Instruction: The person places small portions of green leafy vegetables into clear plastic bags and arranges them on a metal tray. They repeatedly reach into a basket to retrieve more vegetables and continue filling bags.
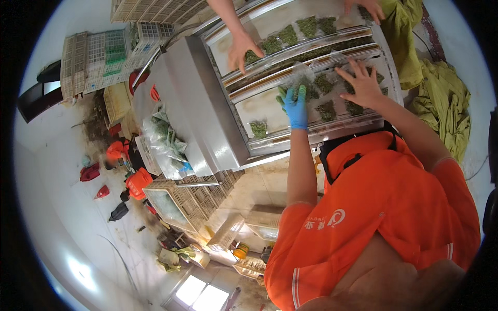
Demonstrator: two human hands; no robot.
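Note:
My left hand (pixel 294 107) wears a blue glove with green fingertips. Its fingers are apart at the edge of a clear plastic bag of green pieces (pixel 305 86); whether they pinch the bag is unclear. Over more such bags, my bare right hand (pixel 360 83) spreads its fingers. The bags lie on the near plate of a steel machine, which looks like a vacuum sealer (pixel 268 109). One small bag (pixel 258 129) lies apart at the plate's left end. On the far plate is a row of similar bags (pixel 288 35).
Across the machine, another person's hands (pixel 242 50) reach to the far plate's bags. A steel hood (pixel 194 105) stands left, with filled plastic bags (pixel 165 134) and red-handled scissors (pixel 154 93) beside it. Stacked plastic crates (pixel 93 58) and yellow-green cloth (pixel 441 97) flank the machine. Two people in orange are farther off.

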